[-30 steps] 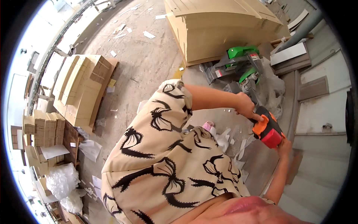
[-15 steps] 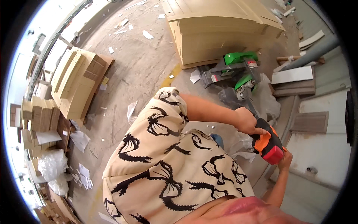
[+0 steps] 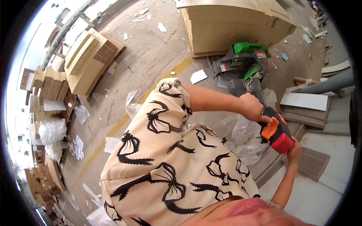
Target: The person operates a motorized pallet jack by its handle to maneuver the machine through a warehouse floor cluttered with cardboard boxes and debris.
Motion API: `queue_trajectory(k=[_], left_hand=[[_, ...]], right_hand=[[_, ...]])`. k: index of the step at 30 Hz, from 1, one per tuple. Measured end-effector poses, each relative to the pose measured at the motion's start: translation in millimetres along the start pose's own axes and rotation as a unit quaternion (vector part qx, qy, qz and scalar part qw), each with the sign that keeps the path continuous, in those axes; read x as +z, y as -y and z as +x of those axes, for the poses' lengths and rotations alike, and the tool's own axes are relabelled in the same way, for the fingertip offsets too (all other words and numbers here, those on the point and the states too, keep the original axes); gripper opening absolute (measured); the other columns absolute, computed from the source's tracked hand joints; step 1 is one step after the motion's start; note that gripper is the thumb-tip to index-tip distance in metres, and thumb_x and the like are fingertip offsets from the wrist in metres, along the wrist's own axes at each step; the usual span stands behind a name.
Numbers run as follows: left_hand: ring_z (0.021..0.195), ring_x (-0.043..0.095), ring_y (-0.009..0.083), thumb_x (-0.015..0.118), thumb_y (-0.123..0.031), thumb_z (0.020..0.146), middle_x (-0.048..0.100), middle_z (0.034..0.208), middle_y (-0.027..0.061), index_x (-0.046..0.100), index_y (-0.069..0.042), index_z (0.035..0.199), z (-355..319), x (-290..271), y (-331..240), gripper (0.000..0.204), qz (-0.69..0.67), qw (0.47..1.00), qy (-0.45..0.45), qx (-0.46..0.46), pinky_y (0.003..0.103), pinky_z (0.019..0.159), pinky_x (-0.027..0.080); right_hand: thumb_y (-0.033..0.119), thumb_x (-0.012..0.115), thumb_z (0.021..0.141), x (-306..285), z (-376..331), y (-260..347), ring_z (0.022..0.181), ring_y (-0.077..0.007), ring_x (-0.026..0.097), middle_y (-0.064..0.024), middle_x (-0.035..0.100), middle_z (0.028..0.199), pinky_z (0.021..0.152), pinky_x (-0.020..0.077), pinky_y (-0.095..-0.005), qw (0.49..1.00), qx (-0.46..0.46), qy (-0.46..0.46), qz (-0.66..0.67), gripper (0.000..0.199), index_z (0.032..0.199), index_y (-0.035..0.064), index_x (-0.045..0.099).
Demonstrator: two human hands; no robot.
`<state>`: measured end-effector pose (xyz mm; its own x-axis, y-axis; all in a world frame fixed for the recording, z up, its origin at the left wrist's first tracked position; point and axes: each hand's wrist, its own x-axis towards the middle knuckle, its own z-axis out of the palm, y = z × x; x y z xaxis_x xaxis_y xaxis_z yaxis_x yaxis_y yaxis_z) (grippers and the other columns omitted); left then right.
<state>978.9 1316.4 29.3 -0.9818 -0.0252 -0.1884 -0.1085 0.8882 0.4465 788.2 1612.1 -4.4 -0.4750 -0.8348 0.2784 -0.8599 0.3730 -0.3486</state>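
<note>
While the left hand (image 3: 253, 108) is closed round the control handle (image 3: 277, 128) on the green truck's (image 3: 255, 73) shaft (image 3: 259, 93) and the right hand (image 3: 294, 150) meets its other side, how tightly I can't tell, even pressure seems wisest.

From the wearer's head, one wide fisheye view faces downward over the shirt (image 3: 162, 150), which is very close and fills the lower middle. Past it, at arm's length and right of centre, are the left hand (image 3: 252, 107), right hand (image 3: 295, 150) and handle (image 3: 277, 132). The floor (image 3: 147, 49) and board stack (image 3: 230, 32) lie farther off, with straight edges bending toward the round, dark rim.
</note>
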Motion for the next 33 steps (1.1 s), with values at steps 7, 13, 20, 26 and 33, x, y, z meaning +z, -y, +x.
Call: queue_trajectory(k=[7,13,20,26,33], left_hand=[[0.072,0.062,0.0312,0.023,-0.081,0.072,0.063,0.070,0.0138,0.067,-0.006,0.070,100.9,-27.7,10.5,0.087,-0.005,0.998,-0.027,-0.057,0.037,0.062,0.047],[0.075,0.062,0.0322,0.025,-0.076,0.077,0.064,0.074,0.0140,0.068,-0.007,0.073,170.3,-48.2,19.3,0.081,-0.046,0.995,-0.044,-0.078,0.040,0.066,0.048],[0.080,0.061,0.0335,0.036,-0.060,0.084,0.063,0.080,0.0142,0.060,-0.010,0.096,253.8,-81.0,30.8,0.057,-0.112,0.993,-0.026,-0.027,0.044,0.068,0.047],[0.074,0.060,0.0357,0.039,-0.056,0.085,0.062,0.075,0.0171,0.057,-0.007,0.094,324.1,-110.5,44.9,0.054,-0.152,0.987,-0.046,-0.026,0.044,0.064,0.046],[0.077,0.061,0.0351,0.038,-0.059,0.083,0.063,0.076,0.0172,0.063,-0.004,0.089,379.6,-159.6,74.7,0.060,-0.157,0.981,-0.088,-0.079,0.043,0.067,0.047]], right_hand=[[0.058,0.033,0.088,1.7,104.7,-100.1,0.067,-0.0395,0.057,-0.0207,0.056,0.070,0.056,0.0425,-0.0400,0.999,-0.030,-0.002,-0.030,0.061,0.091,0.0042,0.062],[0.039,0.043,0.086,-9.4,182.3,-157.4,0.071,-0.0373,0.058,-0.0199,0.058,0.075,0.061,0.0440,-0.0389,0.999,-0.039,0.034,-0.002,0.041,0.087,0.0015,0.060],[0.027,0.047,0.084,-27.5,267.6,-264.7,0.089,-0.0364,0.053,-0.0197,0.058,0.093,0.079,0.0412,-0.0406,0.988,-0.116,0.034,-0.095,0.031,0.095,-0.0006,0.055],[0.050,0.033,0.088,-40.0,361.0,-297.6,0.083,-0.0354,0.052,-0.0184,0.057,0.084,0.076,0.0397,-0.0412,0.993,-0.086,0.054,-0.052,0.057,0.085,-0.0015,0.056],[0.062,0.024,0.086,-30.4,475.2,-333.9,0.075,-0.0372,0.051,-0.0169,0.055,0.074,0.068,0.0392,-0.0409,0.987,-0.136,0.088,0.004,0.069,0.078,0.0012,0.055]])
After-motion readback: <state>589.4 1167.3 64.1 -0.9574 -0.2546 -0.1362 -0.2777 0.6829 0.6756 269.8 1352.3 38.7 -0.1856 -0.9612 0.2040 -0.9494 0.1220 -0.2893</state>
